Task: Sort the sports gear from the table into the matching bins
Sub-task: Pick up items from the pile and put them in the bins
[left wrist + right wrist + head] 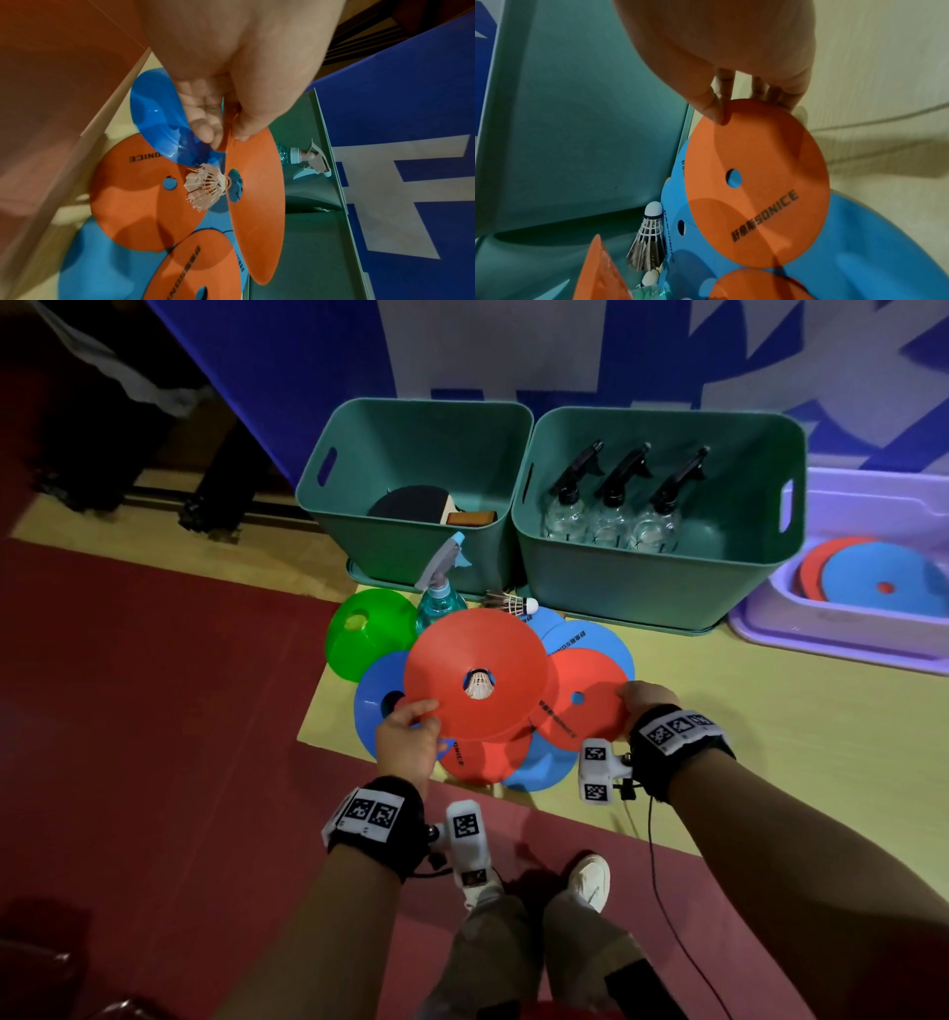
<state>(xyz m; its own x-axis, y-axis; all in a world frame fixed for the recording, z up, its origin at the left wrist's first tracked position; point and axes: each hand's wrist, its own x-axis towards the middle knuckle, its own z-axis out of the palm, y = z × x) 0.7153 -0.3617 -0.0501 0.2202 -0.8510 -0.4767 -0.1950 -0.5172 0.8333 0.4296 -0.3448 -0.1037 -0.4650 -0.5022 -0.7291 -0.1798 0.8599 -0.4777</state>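
Behind both fingers-pinched red discs, a spray bottle, green cone, two teal bins.

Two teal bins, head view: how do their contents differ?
The left teal bin holds a table tennis paddle lying flat; the right teal bin holds three clear spray bottles standing upright in a row. Left has one paddle showing, right has three bottles. Both bins share colour, shape and cut-out handles, side by side.

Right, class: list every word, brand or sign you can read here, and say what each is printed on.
"SONICE", after three unreadable Chinese characters: red disc pinched by the right hand.
"ONICE", mirrored and partly covered: lower red disc on the table.
Blue disc print: too blurred.
Wrist markers: patterns, no words.
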